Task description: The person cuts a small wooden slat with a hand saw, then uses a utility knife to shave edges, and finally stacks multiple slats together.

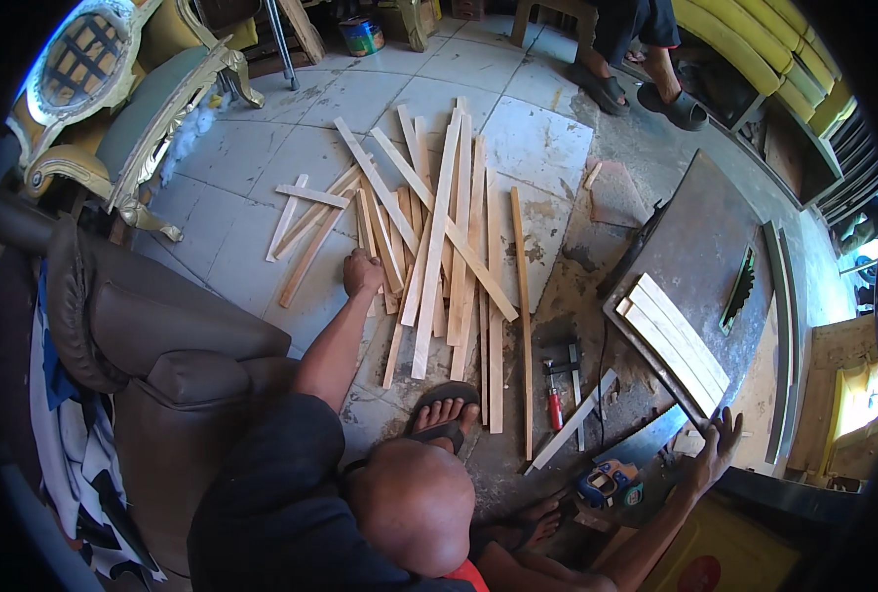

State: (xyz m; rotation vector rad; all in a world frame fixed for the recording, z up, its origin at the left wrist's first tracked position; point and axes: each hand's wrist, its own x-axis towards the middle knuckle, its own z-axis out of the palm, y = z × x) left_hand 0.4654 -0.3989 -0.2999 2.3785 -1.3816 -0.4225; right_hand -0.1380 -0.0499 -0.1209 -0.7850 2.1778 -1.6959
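A loose, criss-crossed pile of long wooden strips [439, 237] lies on the tiled floor in front of me. At the pile's left side, my left hand [363, 272] is closed round the near end of a wooden strip [366, 225], its fingertips partly hidden. My right hand [719, 449] is at the near corner of a dark metal saw table [695, 227], fingers stretched and apart. Just beyond those fingers, several shorter pale wooden pieces [671, 340] lie side by side on the table. A toothed blade [740, 286] stands up through the tabletop slot.
A red-handled clamp [555, 407], a hand saw [646, 436] and a blue tool [602, 481] lie near my right foot. A brown sofa [182, 326] and a carved chair [148, 118] are at left. Another person's feet in dark clogs [671, 107] rest at far right.
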